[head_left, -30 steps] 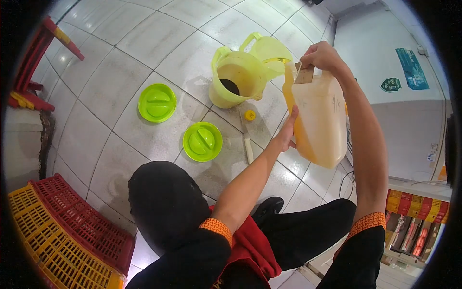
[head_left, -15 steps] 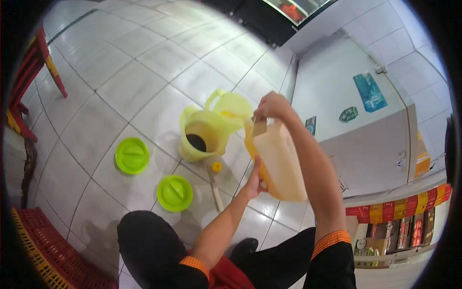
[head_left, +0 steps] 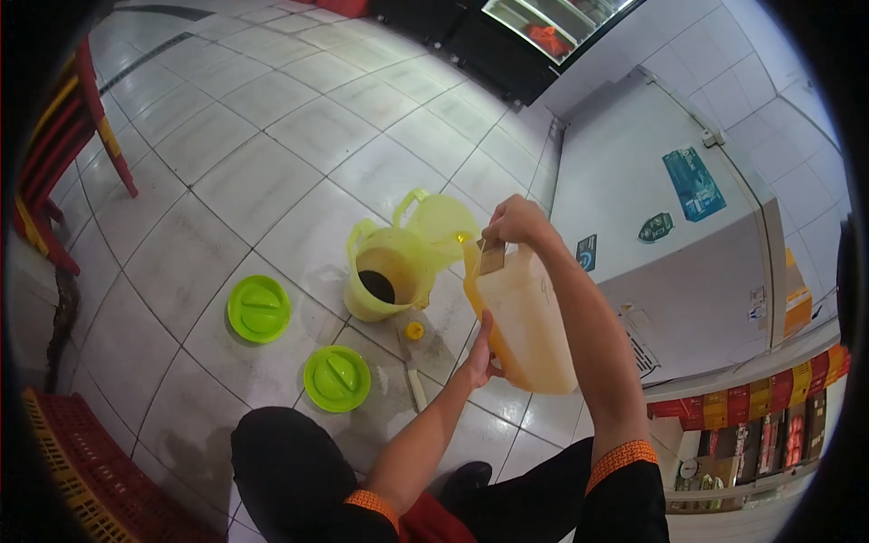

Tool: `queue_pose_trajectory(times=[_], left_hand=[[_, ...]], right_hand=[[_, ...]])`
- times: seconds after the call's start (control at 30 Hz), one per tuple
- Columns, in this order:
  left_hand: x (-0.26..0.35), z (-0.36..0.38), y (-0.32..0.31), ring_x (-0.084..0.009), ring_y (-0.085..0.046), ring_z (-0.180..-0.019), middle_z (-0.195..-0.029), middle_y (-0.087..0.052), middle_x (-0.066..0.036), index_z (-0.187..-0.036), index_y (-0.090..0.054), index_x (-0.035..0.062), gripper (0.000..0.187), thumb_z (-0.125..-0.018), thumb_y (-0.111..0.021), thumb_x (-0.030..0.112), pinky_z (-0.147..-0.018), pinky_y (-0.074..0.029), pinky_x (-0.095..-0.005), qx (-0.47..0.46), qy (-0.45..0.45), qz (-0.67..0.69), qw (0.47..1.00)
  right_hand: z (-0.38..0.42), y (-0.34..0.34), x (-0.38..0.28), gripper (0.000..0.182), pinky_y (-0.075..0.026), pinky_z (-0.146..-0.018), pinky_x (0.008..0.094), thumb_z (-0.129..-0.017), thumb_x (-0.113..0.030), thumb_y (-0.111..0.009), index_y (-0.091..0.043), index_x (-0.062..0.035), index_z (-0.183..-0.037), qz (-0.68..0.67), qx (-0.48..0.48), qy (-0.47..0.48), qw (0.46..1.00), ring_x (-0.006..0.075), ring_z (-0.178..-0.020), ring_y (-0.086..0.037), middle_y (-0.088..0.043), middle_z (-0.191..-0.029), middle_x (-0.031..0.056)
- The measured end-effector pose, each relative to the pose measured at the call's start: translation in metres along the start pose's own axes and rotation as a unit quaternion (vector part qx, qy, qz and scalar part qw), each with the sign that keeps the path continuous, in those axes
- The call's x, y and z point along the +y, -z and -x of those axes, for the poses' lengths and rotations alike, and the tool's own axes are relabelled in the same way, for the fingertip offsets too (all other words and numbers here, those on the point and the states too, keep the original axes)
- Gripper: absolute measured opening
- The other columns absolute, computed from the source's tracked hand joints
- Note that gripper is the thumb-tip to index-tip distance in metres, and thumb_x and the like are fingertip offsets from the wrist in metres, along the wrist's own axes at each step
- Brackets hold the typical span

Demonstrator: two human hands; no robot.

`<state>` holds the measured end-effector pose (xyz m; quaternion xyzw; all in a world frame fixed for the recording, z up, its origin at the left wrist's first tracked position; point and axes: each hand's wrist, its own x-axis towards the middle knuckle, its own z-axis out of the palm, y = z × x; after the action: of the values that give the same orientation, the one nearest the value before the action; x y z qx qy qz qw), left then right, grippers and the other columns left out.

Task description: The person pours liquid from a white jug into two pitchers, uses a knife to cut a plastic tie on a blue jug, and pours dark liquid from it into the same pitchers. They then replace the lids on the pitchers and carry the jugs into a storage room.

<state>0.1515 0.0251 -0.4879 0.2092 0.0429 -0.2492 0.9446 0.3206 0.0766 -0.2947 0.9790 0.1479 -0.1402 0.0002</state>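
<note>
A large translucent plastic jerrycan (head_left: 534, 317), with yellow liquid inside along its lower side, is tilted in both my hands. My right hand (head_left: 518, 220) grips its handle at the top, and my left hand (head_left: 480, 357) holds its underside. The can's mouth is over the rim of the farther yellow-green pitcher (head_left: 439, 222), where a bright yellow glint of liquid shows. Just in front stands a second yellow-green pitcher (head_left: 389, 249) with dark contents at the bottom. Near it on the floor lie a small yellow cap (head_left: 415, 330) and a knife with a pale handle (head_left: 416, 389).
Two green lids (head_left: 259, 309) (head_left: 337, 378) lie on the tiled floor (head_left: 217, 217). At right stands a white chest freezer (head_left: 634, 199). Red and yellow crates (head_left: 100, 471) sit lower left, a red and yellow stool (head_left: 81, 136) upper left, and a stocked shelf (head_left: 751, 443) lower right.
The camera view has tilted slightly, so most things sit lower in the picture. Both hands keep hold of the jerrycan, and a yellow glint now shows at its mouth.
</note>
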Motion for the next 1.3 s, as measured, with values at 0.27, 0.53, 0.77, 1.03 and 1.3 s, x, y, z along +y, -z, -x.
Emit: queue_pose_trajectory(times=[0.27,0.53,0.77,1.03,1.3], left_hand=[[0.006,0.010,-0.014,-0.0305,-0.027,-0.136,-0.146,-0.032,-0.011,-0.147,-0.023,0.0188,0.110,-0.066,-0.027,0.093,-0.086,-0.042,-0.0628,0.034,-0.021,-0.006,0.999],[0.009,0.013,-0.012,-0.0360,-0.022,-0.136,-0.148,-0.028,-0.011,-0.148,-0.021,0.0202,0.111,-0.065,-0.026,0.094,-0.093,-0.032,-0.0700,0.026,-0.014,-0.002,1.000],[0.011,0.017,-0.013,-0.0371,-0.019,-0.138,-0.148,-0.026,-0.013,-0.148,-0.022,0.0218,0.111,-0.064,-0.023,0.095,-0.094,-0.029,-0.0729,0.009,-0.009,-0.005,1.000],[0.013,0.022,-0.012,-0.0401,-0.023,-0.135,-0.150,-0.024,-0.014,-0.149,-0.016,0.0200,0.114,-0.064,-0.022,0.095,-0.090,-0.031,-0.0743,0.013,-0.008,-0.029,0.999],[0.012,0.019,-0.010,-0.0410,-0.014,-0.139,-0.150,-0.019,-0.015,-0.148,-0.022,0.0207,0.112,-0.064,-0.021,0.095,-0.091,-0.029,-0.0749,-0.002,-0.001,-0.019,1.000]], right_hand=[[0.002,0.003,-0.004,0.032,-0.052,-0.069,0.0315,-0.056,-0.024,-0.075,-0.071,-0.0019,-0.078,-0.005,0.001,0.003,1.000,0.0233,-0.074,-0.066,-0.069,-0.076,0.0126],[-0.005,0.002,-0.005,0.030,-0.053,-0.066,0.0311,-0.052,-0.023,-0.075,-0.073,-0.0074,-0.078,0.027,-0.004,0.002,1.000,0.0243,-0.074,-0.067,-0.070,-0.078,0.0102],[0.001,0.003,-0.012,0.027,-0.051,-0.065,0.0319,-0.054,-0.019,-0.073,-0.071,-0.0007,-0.073,0.017,0.001,-0.001,1.000,0.0239,-0.071,-0.065,-0.068,-0.073,0.0129],[0.000,0.002,-0.010,0.023,-0.050,-0.064,0.0319,-0.056,-0.017,-0.073,-0.071,-0.0006,-0.072,0.007,-0.004,-0.010,1.000,0.0227,-0.070,-0.064,-0.068,-0.071,0.0112],[-0.004,0.001,-0.007,0.022,-0.053,-0.065,0.0318,-0.057,-0.024,-0.076,-0.073,-0.0075,-0.071,0.041,-0.009,-0.027,0.999,0.0235,-0.073,-0.067,-0.070,-0.078,0.0102]])
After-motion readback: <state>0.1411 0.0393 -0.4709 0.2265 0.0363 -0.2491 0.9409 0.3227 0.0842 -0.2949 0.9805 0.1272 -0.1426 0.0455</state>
